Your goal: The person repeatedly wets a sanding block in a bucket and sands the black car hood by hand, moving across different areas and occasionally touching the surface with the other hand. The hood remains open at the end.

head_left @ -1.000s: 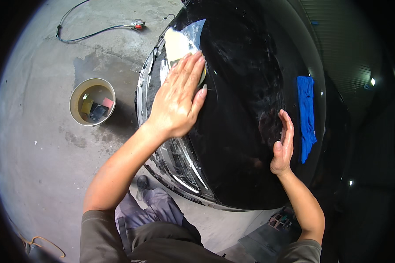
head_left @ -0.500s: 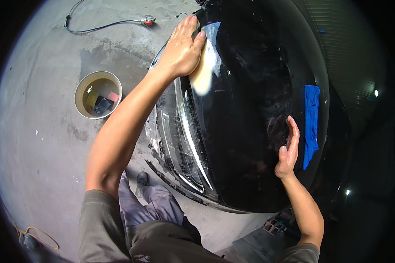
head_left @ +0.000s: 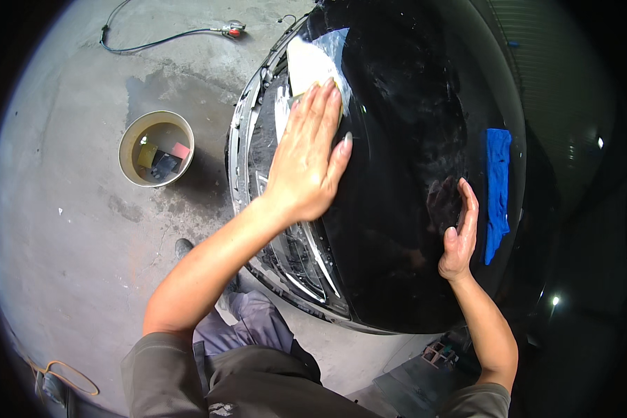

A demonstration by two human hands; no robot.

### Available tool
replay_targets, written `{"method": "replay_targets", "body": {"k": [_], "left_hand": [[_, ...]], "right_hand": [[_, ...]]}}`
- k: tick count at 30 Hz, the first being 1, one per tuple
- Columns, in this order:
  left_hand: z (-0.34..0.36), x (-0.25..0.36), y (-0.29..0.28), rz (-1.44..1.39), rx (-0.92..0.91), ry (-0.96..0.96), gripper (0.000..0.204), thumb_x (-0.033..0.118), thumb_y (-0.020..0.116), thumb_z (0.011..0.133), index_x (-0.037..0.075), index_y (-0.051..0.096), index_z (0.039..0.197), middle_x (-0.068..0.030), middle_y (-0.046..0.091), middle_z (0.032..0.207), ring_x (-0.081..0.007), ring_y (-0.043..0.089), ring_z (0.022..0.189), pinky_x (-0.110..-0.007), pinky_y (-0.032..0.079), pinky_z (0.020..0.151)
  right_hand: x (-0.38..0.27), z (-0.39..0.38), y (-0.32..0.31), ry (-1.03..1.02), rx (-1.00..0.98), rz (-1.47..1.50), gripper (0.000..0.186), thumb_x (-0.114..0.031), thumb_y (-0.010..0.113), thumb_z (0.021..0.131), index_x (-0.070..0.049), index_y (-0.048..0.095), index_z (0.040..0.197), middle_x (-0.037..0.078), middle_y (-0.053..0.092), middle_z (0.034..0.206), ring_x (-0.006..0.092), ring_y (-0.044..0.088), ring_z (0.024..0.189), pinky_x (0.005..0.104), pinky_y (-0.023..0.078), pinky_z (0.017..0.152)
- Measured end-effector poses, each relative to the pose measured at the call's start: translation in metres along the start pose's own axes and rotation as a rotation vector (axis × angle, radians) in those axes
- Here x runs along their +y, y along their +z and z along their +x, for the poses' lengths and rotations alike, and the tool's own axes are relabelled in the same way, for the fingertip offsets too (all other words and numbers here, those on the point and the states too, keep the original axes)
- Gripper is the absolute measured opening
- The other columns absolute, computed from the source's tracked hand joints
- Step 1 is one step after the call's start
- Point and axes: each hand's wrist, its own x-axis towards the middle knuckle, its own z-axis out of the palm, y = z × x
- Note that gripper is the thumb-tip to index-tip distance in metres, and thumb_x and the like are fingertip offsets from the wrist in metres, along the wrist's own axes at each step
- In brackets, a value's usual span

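My left hand [head_left: 308, 157] lies palm down on the black car hood [head_left: 390, 265], beside the pale patch [head_left: 312, 64] along its left edge. Its fingers are stretched and close together over a yellowish pad, mostly hidden under them. My right hand [head_left: 458, 233] rests on its side toward the right of the hood, fingers extended and slightly curved, holding nothing. A folded blue cloth [head_left: 496, 191] lies just right of it. The clear headlight [head_left: 306, 268] is below my left hand, partly behind my wrist and forearm.
A bucket [head_left: 129, 139] of murky water with colored pieces in it stands on the concrete floor [head_left: 63, 209] at left. A hose with a red-and-silver fitting [head_left: 232, 30] lies at upper left, an orange cord [head_left: 70, 369] at lower left. Small tools [head_left: 439, 355] are low at right.
My left hand moved forward to the upper end of the pale patch half a second ago and has since slid back toward me. My right hand shifted only slightly.
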Motion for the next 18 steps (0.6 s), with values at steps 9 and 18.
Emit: {"method": "replay_targets", "body": {"k": [9, 18], "left_hand": [[0.086, -0.089, 0.004, -0.215, 0.151, -0.014, 0.069, 0.044, 0.037, 0.112, -0.004, 0.034, 0.162, -0.0236, 0.028, 0.171, -0.0378, 0.02, 0.162, -0.042, 0.014, 0.132], [0.083, -0.09, -0.002, -0.372, 0.153, 0.051, 0.066, 0.04, 0.038, 0.111, -0.003, 0.038, 0.161, -0.0217, 0.032, 0.171, -0.0369, 0.021, 0.162, -0.044, 0.014, 0.132]], "right_hand": [[-0.004, 0.002, 0.003, -0.015, -0.007, -0.058, 0.086, -0.054, 0.049, 0.104, 0.011, 0.035, 0.157, 0.026, 0.042, 0.161, 0.0388, 0.04, 0.151, 0.0474, 0.028, 0.126], [-0.006, 0.002, 0.006, 0.036, -0.021, -0.041, 0.091, -0.061, 0.047, 0.102, 0.008, 0.034, 0.16, 0.024, 0.039, 0.163, 0.0362, 0.035, 0.154, 0.0466, 0.023, 0.129]]}}
